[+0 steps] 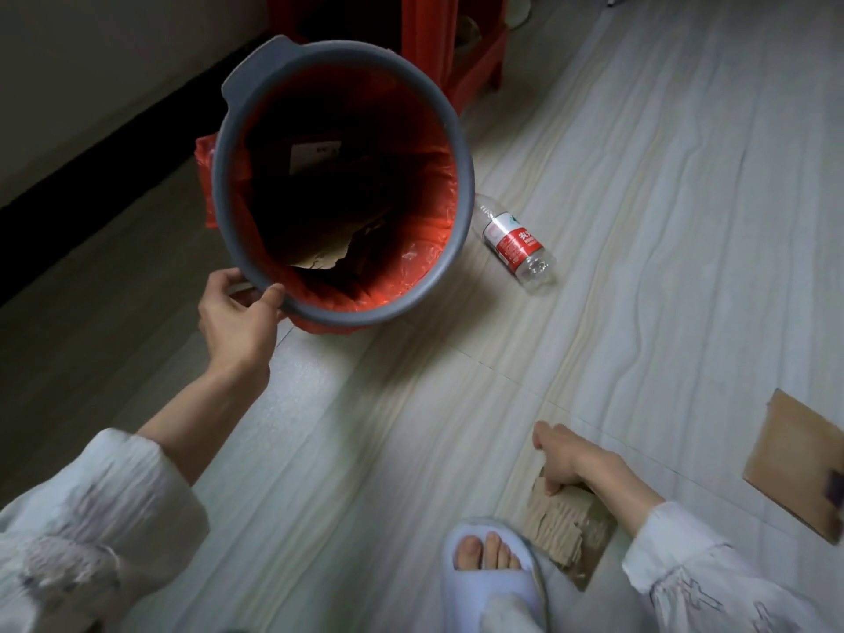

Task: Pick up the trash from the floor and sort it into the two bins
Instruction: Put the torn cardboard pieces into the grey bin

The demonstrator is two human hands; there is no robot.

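Torn cardboard piece (568,525) on floor, pinched under right hand (576,460)

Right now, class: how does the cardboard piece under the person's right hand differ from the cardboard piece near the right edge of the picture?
The torn cardboard piece has ragged edges and exposed corrugation; the flat cardboard piece looks smooth with straight edges. The right hand grips the torn piece; nothing holds the flat piece. The torn piece lies beside the slipper; the flat piece lies farther right. Both are brown and on the floor.
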